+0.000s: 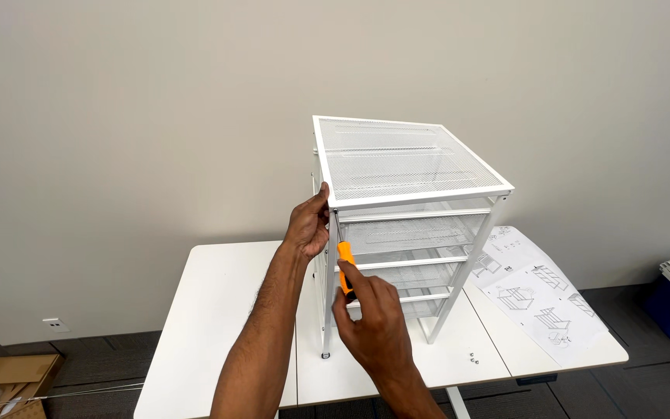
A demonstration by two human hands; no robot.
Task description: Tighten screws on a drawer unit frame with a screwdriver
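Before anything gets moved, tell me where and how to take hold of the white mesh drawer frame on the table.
Probably best to grip the white mesh drawer frame by its upright corner posts, one per side, coming from the open front. The left hand already steadies the front-left post below the top; the mesh top looks too thin to pinch. The right hand holds an orange screwdriver.

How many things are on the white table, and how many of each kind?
White mesh drawer frame, steadied by the left hand: 1
Orange-handled screwdriver, in the right hand: 1
Paper instruction sheet: 1
Small screws, too small to count exactly: about 2
Total: about 5
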